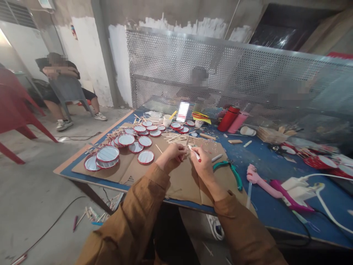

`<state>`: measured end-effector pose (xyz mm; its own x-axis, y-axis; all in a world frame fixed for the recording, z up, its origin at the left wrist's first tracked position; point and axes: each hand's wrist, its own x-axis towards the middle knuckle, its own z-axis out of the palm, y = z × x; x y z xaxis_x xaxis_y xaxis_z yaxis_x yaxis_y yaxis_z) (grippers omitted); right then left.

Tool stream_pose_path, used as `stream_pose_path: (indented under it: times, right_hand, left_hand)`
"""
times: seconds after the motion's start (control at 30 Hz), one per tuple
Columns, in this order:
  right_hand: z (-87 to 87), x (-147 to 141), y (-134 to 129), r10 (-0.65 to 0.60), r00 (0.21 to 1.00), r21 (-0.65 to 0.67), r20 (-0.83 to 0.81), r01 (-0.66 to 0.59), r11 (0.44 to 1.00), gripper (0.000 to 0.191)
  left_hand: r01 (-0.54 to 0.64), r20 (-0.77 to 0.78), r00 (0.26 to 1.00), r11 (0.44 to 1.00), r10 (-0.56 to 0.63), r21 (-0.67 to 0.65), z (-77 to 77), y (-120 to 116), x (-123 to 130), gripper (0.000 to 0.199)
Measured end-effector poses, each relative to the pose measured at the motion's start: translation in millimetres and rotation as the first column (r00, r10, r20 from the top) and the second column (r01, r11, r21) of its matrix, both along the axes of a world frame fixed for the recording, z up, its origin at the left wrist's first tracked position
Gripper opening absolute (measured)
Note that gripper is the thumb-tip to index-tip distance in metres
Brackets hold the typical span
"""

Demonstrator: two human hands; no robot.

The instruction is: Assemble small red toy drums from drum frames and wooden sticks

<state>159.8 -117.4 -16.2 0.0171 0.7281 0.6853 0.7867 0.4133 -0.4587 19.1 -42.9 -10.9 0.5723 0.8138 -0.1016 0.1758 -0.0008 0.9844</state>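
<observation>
My left hand point(174, 152) is closed in a pinch on a thin wooden stick point(187, 141), which points up from the fingertips. My right hand point(203, 163) grips a white-and-red marker pen point(196, 154), its white end close to the stick. Both hands are above a brown cardboard sheet point(176, 186). Loose flat wooden sticks point(175, 138) lie just beyond them. To the left are several round discs with red rims and pale faces point(146, 157), some stacked. Beside my right hand lie a grey pen-like piece point(217, 158) and teal-handled pliers point(235, 176).
At right, a pink glue gun point(263, 180) lies near a power strip with white plugs point(299, 189). Behind stand a red bottle point(228, 118), a pink bottle point(238, 122), a paper cup point(167, 120) and a lit phone point(182, 111). A perforated metal panel point(165, 66) borders the blue table point(234, 147). Other people sit beyond.
</observation>
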Motion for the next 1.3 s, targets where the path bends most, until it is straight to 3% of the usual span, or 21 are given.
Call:
stream_pose_path:
  times: [0.2,0.37,0.6,1.3]
  right_hand:
    - [2.0,-0.5,-2.2,-0.026,1.0,-0.029,-0.013,0.026,0.999,0.02]
    - [2.0,-1.3,-2.1,0.039,0.999,-0.065,-0.016,-0.04,0.997,0.022]
    - [3.1,0.2,-2.6,-0.03,0.994,-0.028,-0.103,0.027,0.999,0.023]
    - [4.8,-1.3,-3.2,0.006,0.999,-0.053,-0.044,-0.008,0.999,0.023]
  left_hand:
    - [0.007,0.023,1.0,1.0,-0.007,0.0,-5.1,2.0,-0.2,0.015]
    - [-0.017,0.047,0.999,1.0,0.016,0.022,-6.8,1.4,0.7,0.015]
    - [-0.014,0.021,1.0,1.0,0.014,-0.008,-6.7,3.7,1.9,0.016]
    - [0.015,0.048,0.999,1.0,-0.016,0.006,-6.1,1.5,-0.1,0.014]
